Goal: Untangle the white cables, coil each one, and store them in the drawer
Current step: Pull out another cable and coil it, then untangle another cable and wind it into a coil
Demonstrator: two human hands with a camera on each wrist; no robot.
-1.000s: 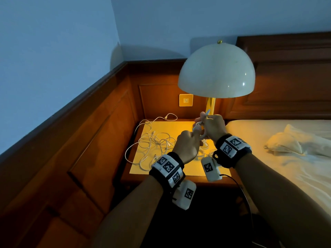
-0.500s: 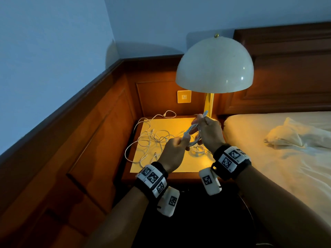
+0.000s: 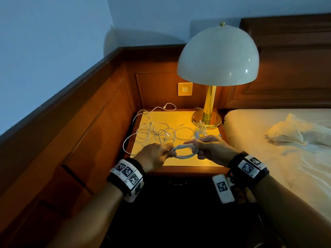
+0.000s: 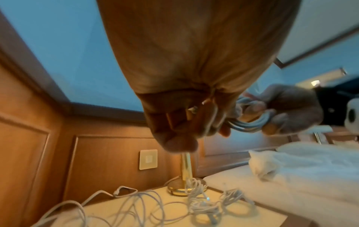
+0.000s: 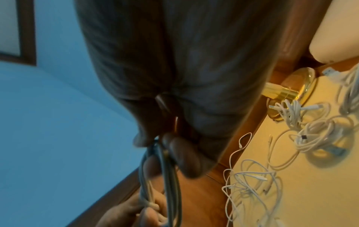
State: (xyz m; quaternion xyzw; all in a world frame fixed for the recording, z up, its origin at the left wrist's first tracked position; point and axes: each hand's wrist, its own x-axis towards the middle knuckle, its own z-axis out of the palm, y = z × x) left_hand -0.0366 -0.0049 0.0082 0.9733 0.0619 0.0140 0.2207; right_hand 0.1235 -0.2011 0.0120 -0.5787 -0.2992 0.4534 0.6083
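Note:
A coiled white cable (image 3: pixel 185 151) hangs as a flat loop between my two hands above the nightstand's front edge. My left hand (image 3: pixel 166 151) pinches its left end; my right hand (image 3: pixel 198 148) grips its right end. The left wrist view shows the bundled strands (image 4: pixel 244 124) running from my left fingers (image 4: pixel 217 122) to the right hand. In the right wrist view the coil (image 5: pixel 167 172) drops from my right fingers (image 5: pixel 180 153). A tangle of loose white cables (image 3: pixel 155 133) lies on the nightstand top (image 3: pixel 180 120). Two small coiled bundles (image 3: pixel 200 128) sit by the lamp base. No drawer shows clearly.
A brass lamp (image 3: pixel 211 106) with a white dome shade (image 3: pixel 218 56) stands at the nightstand's back right. Wood panelling (image 3: pixel 89 122) with a wall switch (image 3: pixel 185 89) closes the left and back. A bed (image 3: pixel 279 145) with a crumpled white cloth (image 3: pixel 295 131) lies to the right.
Both hands have lowered toward the nightstand's front edge and drawn apart, laying the coil flat between them. The head view has moved closer and tilted down.

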